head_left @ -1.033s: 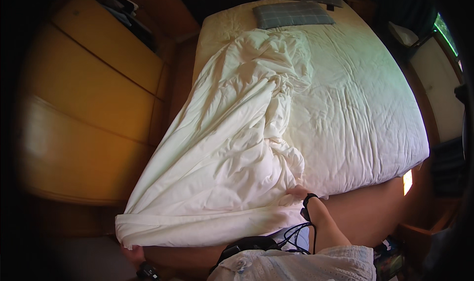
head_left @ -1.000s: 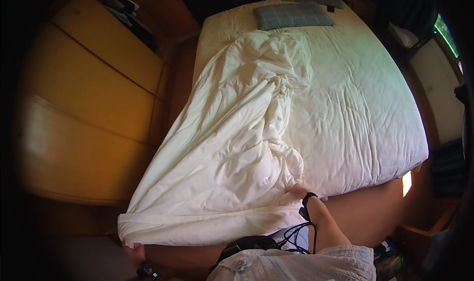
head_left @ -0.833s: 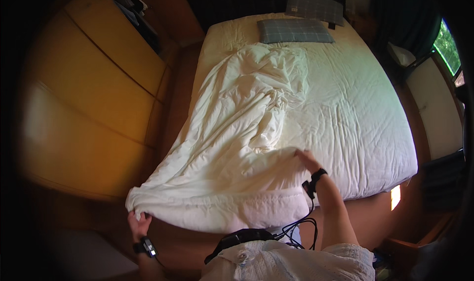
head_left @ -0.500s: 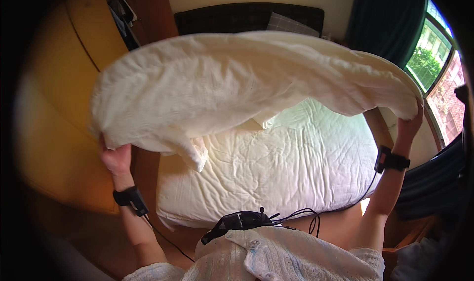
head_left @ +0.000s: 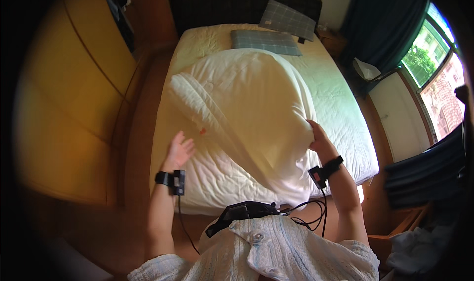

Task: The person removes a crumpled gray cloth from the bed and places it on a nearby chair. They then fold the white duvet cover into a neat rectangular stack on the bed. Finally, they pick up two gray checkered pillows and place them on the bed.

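Observation:
A white duvet (head_left: 252, 98) lies bunched and puffed up over the middle of the bed, its near edge hanging toward me. My right hand (head_left: 320, 139) is closed on the duvet's right edge; some of its fingers are hidden by the cloth. Off the duvet's left side, my left hand (head_left: 181, 150) is open above the mattress, fingers spread and holding nothing. Between that hand and the duvet shows a small orange-red spot (head_left: 203, 131), too small to name. White bedding with many wrinkles covers the mattress (head_left: 340, 128).
Two grey-blue checked pillows (head_left: 264, 42) lie near the dark headboard (head_left: 212, 9). A yellow wardrobe (head_left: 69, 108) stands along the left. On the right are a dark curtain (head_left: 380, 24), a window (head_left: 424, 59) and a bedside table (head_left: 332, 40). Black cables (head_left: 316, 214) hang at my waist.
The duvet, earlier spread in the air between both hands, has come down onto the bed. My left hand has let go of it. My right hand has moved left and down, still gripping.

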The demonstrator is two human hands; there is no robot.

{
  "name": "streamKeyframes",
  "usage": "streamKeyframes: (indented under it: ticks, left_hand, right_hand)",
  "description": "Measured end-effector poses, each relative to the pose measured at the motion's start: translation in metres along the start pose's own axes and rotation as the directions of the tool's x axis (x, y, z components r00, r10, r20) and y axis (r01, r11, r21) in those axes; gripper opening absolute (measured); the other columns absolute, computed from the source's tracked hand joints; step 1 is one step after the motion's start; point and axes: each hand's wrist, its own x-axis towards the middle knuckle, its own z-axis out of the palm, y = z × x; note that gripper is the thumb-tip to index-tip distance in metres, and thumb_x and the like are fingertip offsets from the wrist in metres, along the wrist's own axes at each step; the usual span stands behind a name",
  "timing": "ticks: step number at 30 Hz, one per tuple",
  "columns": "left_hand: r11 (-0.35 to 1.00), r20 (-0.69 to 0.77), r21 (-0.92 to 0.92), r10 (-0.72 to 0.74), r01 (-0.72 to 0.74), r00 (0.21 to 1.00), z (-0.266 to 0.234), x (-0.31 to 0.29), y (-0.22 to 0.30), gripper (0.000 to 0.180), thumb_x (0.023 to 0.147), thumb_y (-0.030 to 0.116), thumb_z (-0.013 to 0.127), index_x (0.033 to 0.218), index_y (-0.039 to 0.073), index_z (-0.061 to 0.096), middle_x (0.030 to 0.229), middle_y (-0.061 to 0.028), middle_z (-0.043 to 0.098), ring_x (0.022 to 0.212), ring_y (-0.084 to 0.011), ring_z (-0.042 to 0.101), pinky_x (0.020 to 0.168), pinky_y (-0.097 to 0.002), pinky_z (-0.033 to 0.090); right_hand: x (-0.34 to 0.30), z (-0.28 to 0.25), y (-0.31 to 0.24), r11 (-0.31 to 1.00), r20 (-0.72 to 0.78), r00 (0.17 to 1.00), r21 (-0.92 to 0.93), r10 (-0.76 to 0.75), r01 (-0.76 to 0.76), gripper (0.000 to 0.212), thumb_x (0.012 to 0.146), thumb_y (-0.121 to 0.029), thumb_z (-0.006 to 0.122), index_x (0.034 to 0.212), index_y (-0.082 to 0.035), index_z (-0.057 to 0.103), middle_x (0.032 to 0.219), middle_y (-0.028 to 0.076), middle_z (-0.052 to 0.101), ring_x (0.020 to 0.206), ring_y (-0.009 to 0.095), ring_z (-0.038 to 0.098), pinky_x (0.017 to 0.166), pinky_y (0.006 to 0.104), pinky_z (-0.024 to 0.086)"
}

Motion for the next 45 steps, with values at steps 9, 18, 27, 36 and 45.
streamKeyframes:
  ticks: [9,18,27,36,45]
  left_hand:
    - [0.849,-0.004,-0.110,-0.519,0.516,0.854,-0.085,-0.066,-0.163,0.108,0.071,0.060,0.058,0.137,0.006,-0.008,0.142,-0.0222,0.002,0.132,-0.0352,0.009,0.104,-0.0485,0.017]
    - [0.660,0.097,-0.599,-0.503,0.454,0.859,-0.114,-0.072,-0.229,0.116,0.065,0.078,0.043,0.136,0.011,-0.017,0.134,-0.0254,0.025,0.115,-0.0386,0.036,0.094,-0.0507,0.031]
    - [0.448,0.320,-0.817,-0.170,0.362,0.932,-0.050,-0.028,-0.213,0.133,0.050,0.083,0.047,0.133,0.005,-0.020,0.139,-0.0240,0.011,0.127,-0.0385,0.021,0.099,-0.0572,0.026]
    - [0.155,-0.117,-0.972,0.323,-0.174,0.939,-0.010,0.030,-0.199,0.067,0.078,0.055,0.051,0.124,0.008,0.039,0.128,-0.0115,0.041,0.115,-0.0288,0.041,0.098,-0.0454,0.032]
    - [0.732,-0.618,-0.051,0.510,-0.679,0.598,-0.149,-0.121,-0.215,0.024,0.076,0.008,0.059,0.099,0.004,0.056,0.095,-0.0081,0.060,0.085,-0.0176,0.058,0.076,-0.0296,0.048]
  right_hand:
    - [0.014,0.183,0.065,0.943,0.298,0.937,0.215,0.185,-0.255,0.033,0.090,-0.023,0.037,0.112,-0.001,0.048,0.108,0.011,0.056,0.103,0.024,0.052,0.090,0.0379,0.041]
    - [-0.014,0.289,0.063,0.859,0.425,0.897,0.405,0.126,-0.313,0.030,0.091,-0.018,0.040,0.109,0.004,0.047,0.107,0.014,0.054,0.100,0.025,0.052,0.092,0.0356,0.042]
    - [-0.053,0.311,0.069,0.938,0.456,0.876,0.208,0.157,-0.277,0.027,0.091,-0.019,0.040,0.107,0.000,0.052,0.100,0.010,0.059,0.091,0.021,0.057,0.079,0.0295,0.049]
    - [-0.060,0.294,0.071,0.941,0.469,0.863,0.165,0.189,-0.296,0.029,0.091,-0.021,0.042,0.105,0.003,0.052,0.101,0.013,0.058,0.095,0.022,0.056,0.087,0.0314,0.046]
    - [0.050,0.211,0.065,0.886,0.553,0.693,-0.264,0.463,-0.381,0.028,0.086,-0.021,0.050,0.105,-0.001,0.048,0.108,0.021,0.052,0.108,0.033,0.048,0.094,0.0435,0.039]
